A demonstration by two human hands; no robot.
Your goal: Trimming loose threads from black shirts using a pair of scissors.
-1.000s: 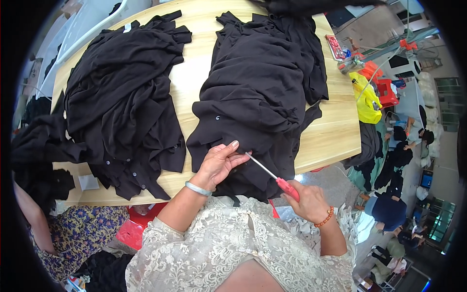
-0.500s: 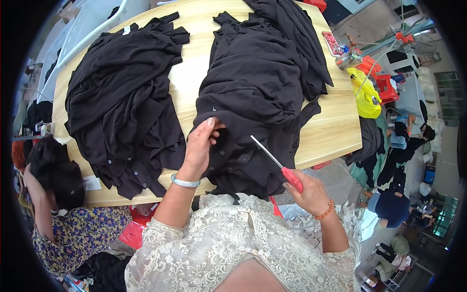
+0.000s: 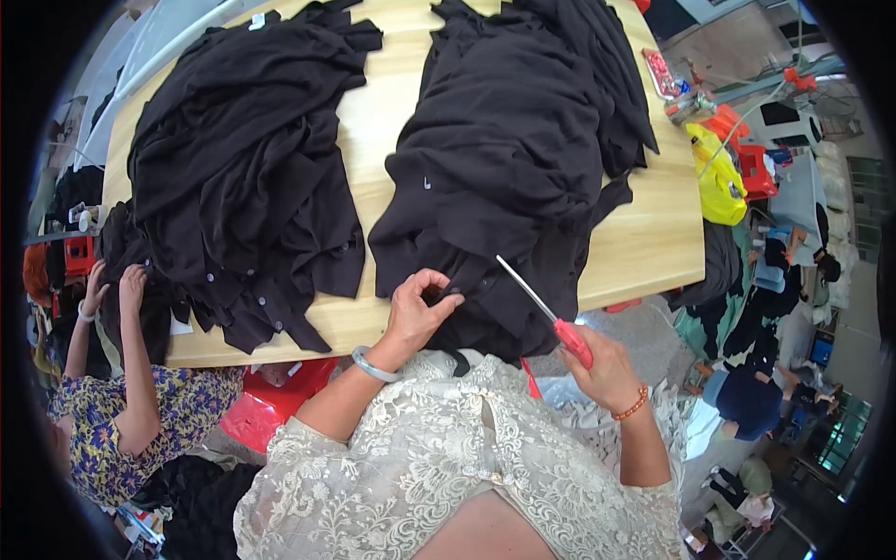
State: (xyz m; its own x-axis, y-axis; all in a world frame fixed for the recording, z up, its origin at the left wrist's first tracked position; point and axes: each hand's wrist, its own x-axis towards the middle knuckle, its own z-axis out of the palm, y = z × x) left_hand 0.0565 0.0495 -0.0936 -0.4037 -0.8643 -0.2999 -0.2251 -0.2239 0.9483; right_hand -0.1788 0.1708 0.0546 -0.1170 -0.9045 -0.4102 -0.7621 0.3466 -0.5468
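A heap of black buttoned garments [image 3: 504, 140] lies on the pale wooden table in front of me, its lower end hanging over the near edge. On the top one sits a small light mark. My left hand [image 3: 422, 313], with a pale bangle at the wrist, pinches the black cloth near a button at the heap's lower end. To its right, my right hand [image 3: 605, 369] is closed around a red-handled tool [image 3: 573, 343] with a long, thin metal shaft. The shaft slants up and left, its tip over the dark cloth; the tip's exact form is too small to tell.
A second pile of black garments [image 3: 243, 168] covers the left of the wooden table [image 3: 373, 131]. A co-worker's hands [image 3: 131, 285] are at its left side. A red stool [image 3: 271, 406] stands below the near edge. Beyond the right edge hangs a yellow bag [image 3: 717, 177].
My left hand has come down and right, from raised fingers beside the cloth to a pinch on it. The tool shifted slightly right. The co-worker's hands have moved to the left pile.
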